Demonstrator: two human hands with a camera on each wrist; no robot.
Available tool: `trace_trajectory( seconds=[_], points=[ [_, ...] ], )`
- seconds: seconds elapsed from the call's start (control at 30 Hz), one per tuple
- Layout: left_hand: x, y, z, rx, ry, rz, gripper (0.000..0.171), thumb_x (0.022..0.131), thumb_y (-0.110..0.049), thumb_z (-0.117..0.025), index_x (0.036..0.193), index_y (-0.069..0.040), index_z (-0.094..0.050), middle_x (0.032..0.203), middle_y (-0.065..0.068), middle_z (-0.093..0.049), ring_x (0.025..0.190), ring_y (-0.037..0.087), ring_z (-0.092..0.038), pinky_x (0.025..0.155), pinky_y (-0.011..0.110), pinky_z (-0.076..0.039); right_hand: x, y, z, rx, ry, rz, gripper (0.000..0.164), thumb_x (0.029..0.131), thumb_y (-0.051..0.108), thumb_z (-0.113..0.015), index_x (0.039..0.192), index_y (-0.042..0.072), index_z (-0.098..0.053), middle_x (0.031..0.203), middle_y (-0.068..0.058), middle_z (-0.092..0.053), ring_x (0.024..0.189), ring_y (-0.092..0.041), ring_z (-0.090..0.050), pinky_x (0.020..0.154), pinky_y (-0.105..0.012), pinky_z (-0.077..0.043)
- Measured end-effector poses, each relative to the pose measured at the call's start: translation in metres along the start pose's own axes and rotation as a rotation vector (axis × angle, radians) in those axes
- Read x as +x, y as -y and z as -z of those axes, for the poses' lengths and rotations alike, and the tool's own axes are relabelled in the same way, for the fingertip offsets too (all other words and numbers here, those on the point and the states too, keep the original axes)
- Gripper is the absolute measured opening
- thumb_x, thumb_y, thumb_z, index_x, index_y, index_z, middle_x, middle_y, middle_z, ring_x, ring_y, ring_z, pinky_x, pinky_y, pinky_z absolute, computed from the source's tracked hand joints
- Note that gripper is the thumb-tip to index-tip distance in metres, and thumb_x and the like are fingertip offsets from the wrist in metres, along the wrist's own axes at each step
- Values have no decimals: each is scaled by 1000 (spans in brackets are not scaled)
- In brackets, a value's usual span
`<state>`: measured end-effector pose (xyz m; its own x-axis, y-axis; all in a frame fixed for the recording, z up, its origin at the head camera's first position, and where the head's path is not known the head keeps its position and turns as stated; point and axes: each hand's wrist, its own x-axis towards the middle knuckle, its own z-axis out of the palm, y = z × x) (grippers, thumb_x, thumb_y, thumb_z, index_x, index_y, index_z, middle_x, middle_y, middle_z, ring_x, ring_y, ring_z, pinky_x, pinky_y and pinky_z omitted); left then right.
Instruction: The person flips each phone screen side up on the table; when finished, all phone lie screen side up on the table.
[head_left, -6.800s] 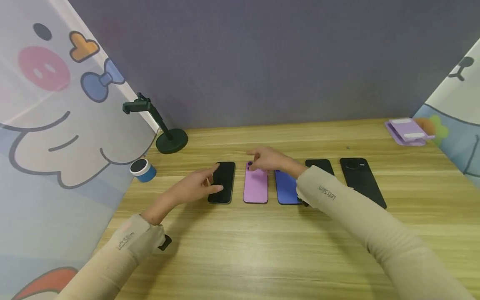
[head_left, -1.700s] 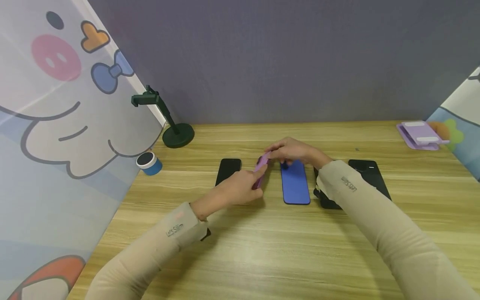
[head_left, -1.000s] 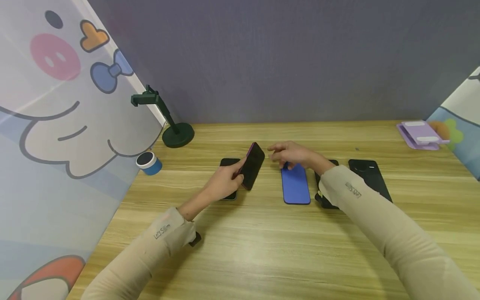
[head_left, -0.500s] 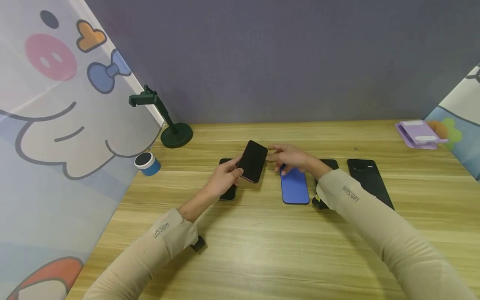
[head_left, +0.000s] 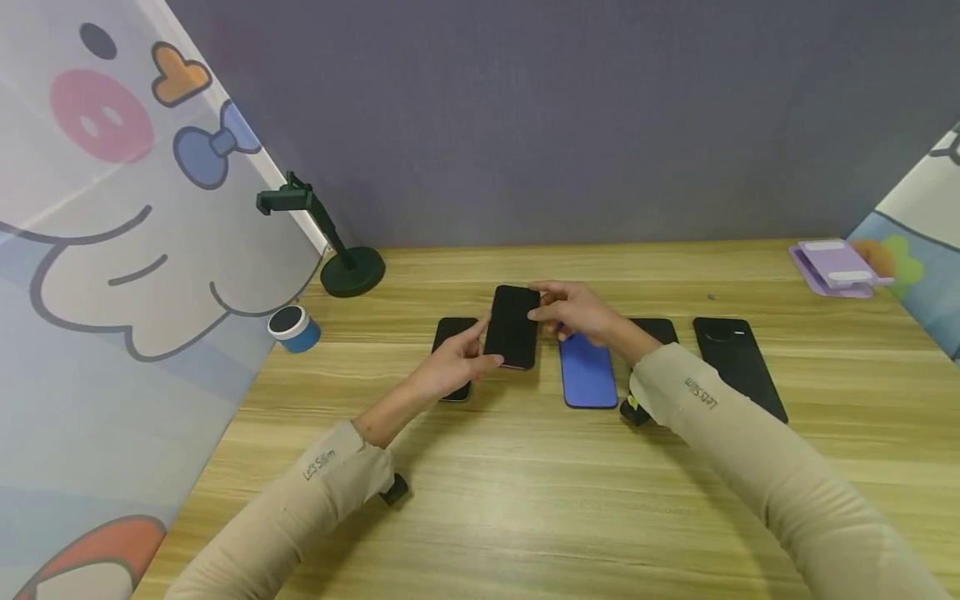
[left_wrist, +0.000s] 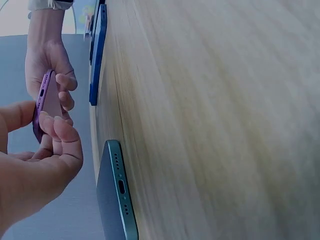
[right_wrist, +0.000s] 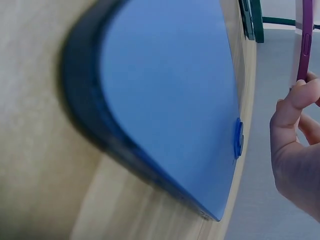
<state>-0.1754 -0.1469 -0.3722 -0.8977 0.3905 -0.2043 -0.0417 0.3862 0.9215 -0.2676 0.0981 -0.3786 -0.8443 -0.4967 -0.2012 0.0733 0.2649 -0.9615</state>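
Both hands hold a purple-edged smartphone (head_left: 512,329) above the table, its dark screen facing up. My left hand (head_left: 450,367) pinches its lower left side, thumb on the screen side. At its upper right edge, my right hand (head_left: 573,312) grips with thumb and fingers. The left wrist view shows the phone's purple bottom edge (left_wrist: 42,95) between the two hands. Partly behind the left hand lies a phone with a black screen (head_left: 452,333); its green edge (left_wrist: 121,187) shows in the left wrist view. Below the right hand a blue phone (head_left: 588,375) lies back up.
Two black phones lie on the right, one (head_left: 656,330) partly under the right sleeve, the other (head_left: 738,358) beyond it. A dark green stand (head_left: 352,271) and a blue-white jar (head_left: 295,330) stand at left. A purple folding stand (head_left: 834,267) sits back right.
The purple phone, first lying back up on the table, has been lifted and turned screen up by the left hand. The right hand has now taken hold of its other side.
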Motion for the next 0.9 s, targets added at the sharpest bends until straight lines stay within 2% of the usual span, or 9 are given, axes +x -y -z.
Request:
trace_trajectory(
  seconds=[0.1, 0.3, 0.37, 0.43, 0.5, 0.57, 0.77, 0.9],
  points=[
    [-1, 0, -1, 5, 27, 36, 82, 100, -23, -63, 163, -23, -10, 70, -1, -46, 62, 17, -46, 67, 31, -44, -1, 1, -1, -6, 7, -12, 63, 97, 15, -67, 154, 13, -41, 116, -12, -50, 66, -16, -55, 51, -26, -46],
    [-4, 0, -3, 36, 90, 108, 86, 99, -28, -64, 163, -19, -6, 67, -3, -45, 59, 14, -43, 69, 29, -43, -5, 2, -3, -59, 39, -97, 63, 95, 14, -68, 153, 12, -43, 129, -15, -52, 63, -13, -55, 52, -24, -48],
    [-5, 1, -4, 38, 107, 127, 86, 99, -29, -63, 163, -17, -6, 66, -3, -45, 58, 13, -41, 66, 28, -41, -5, 3, -5, -72, 51, -133, 64, 95, 14, -68, 153, 12, -43, 119, -12, -57, 60, -11, -53, 53, -24, -47],
    [-5, 1, -5, 37, 119, 142, 87, 99, -28, -63, 163, -14, -6, 67, -3, -46, 57, 12, -40, 63, 27, -38, -4, 3, -7, -84, 62, -167, 63, 94, 14, -68, 153, 11, -44, 96, -6, -61, 56, -10, -50, 53, -24, -47],
    [-6, 2, -6, 38, 130, 160, 87, 100, -27, -63, 163, -12, -5, 67, -3, -46, 56, 12, -39, 61, 26, -36, -2, 3, -10, -98, 70, -194, 63, 94, 14, -68, 153, 10, -43, 73, 0, -56, 52, -9, -48, 52, -24, -46],
    [-5, 2, -6, 47, 135, 176, 87, 100, -28, -63, 163, -11, -5, 67, -3, -46, 56, 11, -38, 59, 26, -35, -1, 3, -11, -118, 77, -209, 64, 95, 14, -68, 153, 9, -42, 57, 2, -49, 49, -9, -46, 51, -24, -45],
    [-3, 1, -6, 58, 144, 221, 85, 100, -30, -63, 163, -16, -8, 65, -3, -46, 51, 9, -33, 52, 23, -29, 1, 7, -13, -163, 74, -232, 62, 96, 15, -66, 153, 9, -42, 52, 4, -43, 45, -9, -43, 49, -24, -43],
    [-2, 0, -7, 74, 141, 241, 85, 100, -30, -63, 163, -18, -9, 67, -1, -47, 50, 8, -31, 51, 22, -28, 1, 9, -12, -213, 83, -216, 61, 96, 16, -65, 153, 8, -43, 55, 2, -47, 44, -10, -41, 48, -24, -42]
  ],
)
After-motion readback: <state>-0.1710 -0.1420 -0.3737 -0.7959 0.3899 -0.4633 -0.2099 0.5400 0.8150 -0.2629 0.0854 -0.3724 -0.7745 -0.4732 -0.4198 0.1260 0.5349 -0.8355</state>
